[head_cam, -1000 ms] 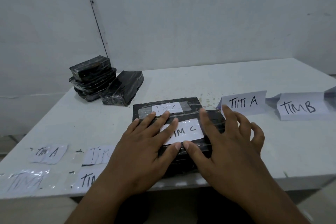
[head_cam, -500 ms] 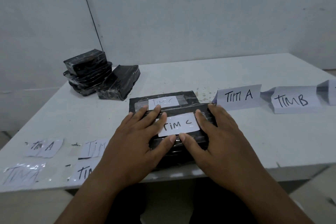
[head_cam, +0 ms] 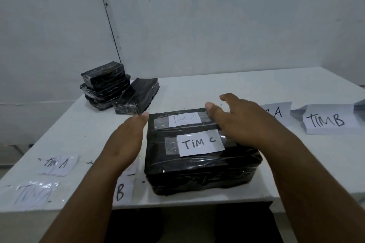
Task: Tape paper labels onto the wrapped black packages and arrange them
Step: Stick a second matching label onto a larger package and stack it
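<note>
- Two black packages sit at the near edge of the white table (head_cam: 237, 89), one behind the other. The front package (head_cam: 201, 165) carries a taped paper label (head_cam: 200, 142) reading "TIM C"; the rear package (head_cam: 177, 119) has a fainter "TIM C" label (head_cam: 184, 120).
- Both are wrapped in shiny clear film.
- The left hand (head_cam: 126, 140) and right hand (head_cam: 239, 122) flank them, fingers relaxed and straight, gripping nothing.
- A paper sign (head_cam: 329, 119) reads "TIMB"; the sign (head_cam: 277, 111) beside it is partly hidden, showing "A".
- Unlabelled packages (head_cam: 118, 91) are stacked far left.
</note>
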Available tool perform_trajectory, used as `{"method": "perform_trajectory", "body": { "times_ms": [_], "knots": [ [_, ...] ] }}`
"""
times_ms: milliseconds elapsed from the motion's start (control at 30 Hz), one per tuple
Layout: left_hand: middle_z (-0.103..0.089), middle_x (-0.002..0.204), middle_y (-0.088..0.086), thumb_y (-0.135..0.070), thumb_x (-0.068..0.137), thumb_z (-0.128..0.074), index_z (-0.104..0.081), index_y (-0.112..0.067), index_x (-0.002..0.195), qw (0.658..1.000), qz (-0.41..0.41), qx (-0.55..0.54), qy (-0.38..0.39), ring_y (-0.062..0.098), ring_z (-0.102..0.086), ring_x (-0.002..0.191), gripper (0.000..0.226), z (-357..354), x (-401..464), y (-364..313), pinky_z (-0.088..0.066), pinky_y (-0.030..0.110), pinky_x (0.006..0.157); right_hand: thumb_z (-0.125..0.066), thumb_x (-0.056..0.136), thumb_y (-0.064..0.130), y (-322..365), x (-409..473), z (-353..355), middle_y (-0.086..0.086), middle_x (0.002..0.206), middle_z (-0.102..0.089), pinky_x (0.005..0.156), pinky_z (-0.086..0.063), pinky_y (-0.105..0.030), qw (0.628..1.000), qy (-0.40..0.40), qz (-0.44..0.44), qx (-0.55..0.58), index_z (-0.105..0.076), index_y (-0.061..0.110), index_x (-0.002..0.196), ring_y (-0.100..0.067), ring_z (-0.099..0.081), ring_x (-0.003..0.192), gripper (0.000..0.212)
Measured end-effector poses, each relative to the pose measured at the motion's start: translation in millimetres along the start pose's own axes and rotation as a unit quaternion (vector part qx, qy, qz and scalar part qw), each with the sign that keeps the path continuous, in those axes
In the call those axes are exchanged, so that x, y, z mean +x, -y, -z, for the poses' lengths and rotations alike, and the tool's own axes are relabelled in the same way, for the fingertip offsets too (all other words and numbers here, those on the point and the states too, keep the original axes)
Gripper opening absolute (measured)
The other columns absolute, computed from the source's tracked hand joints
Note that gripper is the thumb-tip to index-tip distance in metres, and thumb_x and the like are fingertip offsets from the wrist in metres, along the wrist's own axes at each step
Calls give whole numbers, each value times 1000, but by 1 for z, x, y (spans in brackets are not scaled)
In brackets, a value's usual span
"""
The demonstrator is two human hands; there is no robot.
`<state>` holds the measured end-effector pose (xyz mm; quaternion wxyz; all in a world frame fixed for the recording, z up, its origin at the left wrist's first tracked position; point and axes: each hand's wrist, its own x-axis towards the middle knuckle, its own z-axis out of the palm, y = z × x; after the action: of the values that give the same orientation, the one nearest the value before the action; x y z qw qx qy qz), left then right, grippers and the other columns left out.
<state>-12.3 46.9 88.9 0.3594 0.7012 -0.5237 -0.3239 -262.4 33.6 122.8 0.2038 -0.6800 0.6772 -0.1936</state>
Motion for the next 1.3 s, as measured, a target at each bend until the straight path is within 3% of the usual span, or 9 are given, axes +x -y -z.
{"method": "perform_trajectory", "body": {
  "times_ms": [167, 300, 467, 667, 733, 800, 867, 967, 1300],
  "knots": [
    [-51, 152, 9, -84, 80, -41, -50, -21, 147, 990, 102, -29, 89, 30, -49, 138, 92, -4, 32, 9, -34, 55, 117, -25, 93, 75, -2, 49, -9, -5, 163, -33, 115, -30, -45, 989, 129, -32, -69, -33, 20, 156, -28, -34, 147, 84],
    [-66, 132, 3, -83, 78, -40, -70, -29, 123, 991, 94, -41, 91, 25, -60, 119, 76, -14, 35, 11, -42, 49, 109, -23, 94, 74, -5, 56, -24, -7, 156, -44, 107, -35, -41, 986, 138, -39, -79, -49, 17, 147, -28, -43, 139, 82],
    [-71, 113, -3, -72, 93, -39, -74, -31, 101, 996, 41, -58, 46, 18, -65, 104, 54, -20, 27, 9, -46, 45, 99, -34, 93, 72, -7, 54, -29, -7, 110, -66, 75, -41, -36, 996, 63, -54, -22, -61, 16, 97, -25, -59, 97, 62],
    [-72, 113, -12, -64, 94, -46, -74, -42, 95, 993, -59, -98, -43, 15, -63, 112, 36, -1, 19, -16, -44, 44, 101, -45, 97, 60, 3, 46, -20, 1, 59, -56, 55, -36, -30, 998, -36, -29, 53, -49, 16, 59, -18, -56, 61, 58],
    [-73, 109, -26, -58, 96, -51, -73, -53, 101, 987, -116, -99, -49, -5, -63, 109, 24, 8, 12, -30, -46, 35, 97, -48, 97, 59, 7, 41, -13, 2, 66, -65, 57, -41, -28, 995, -72, -9, 63, -64, 14, 67, -16, -59, 65, 56],
    [-69, 95, -41, -51, 98, -55, -69, -65, 92, 981, -168, -83, -40, -23, -59, 92, 21, 19, 2, -42, -43, 23, 85, -50, 95, 63, 13, 32, -5, 5, 99, -75, 69, -42, -26, 991, -113, 5, 68, -77, 20, 102, -9, -58, 80, 51],
    [-70, 103, -37, -58, 91, -57, -68, -60, 107, 977, -202, -59, -38, -19, -61, 95, 20, 29, -6, -45, -45, 24, 87, -53, 94, 62, 19, 18, 5, 5, 119, -72, 78, -38, -24, 985, -152, 19, 76, -71, 22, 123, -9, -55, 91, 53],
    [-70, 112, -32, -71, 75, -56, -63, -57, 121, 976, -211, -32, -35, -13, -63, 102, 48, 38, -20, -41, -47, 25, 87, -60, 90, 60, 21, -7, 14, 8, 127, -69, 86, -36, -20, 976, -192, 35, 92, -68, 25, 130, -8, -60, 108, 53],
    [-61, 130, -32, -81, 42, -83, -47, -59, 136, 985, -169, 23, 33, 0, -59, 121, 103, 25, -74, 7, -49, 35, 103, -72, 82, 55, -15, -76, -17, 17, 113, -69, 82, -37, -7, 958, -244, 31, 145, -72, 29, 124, 2, -58, 101, 49]
  ]
}}
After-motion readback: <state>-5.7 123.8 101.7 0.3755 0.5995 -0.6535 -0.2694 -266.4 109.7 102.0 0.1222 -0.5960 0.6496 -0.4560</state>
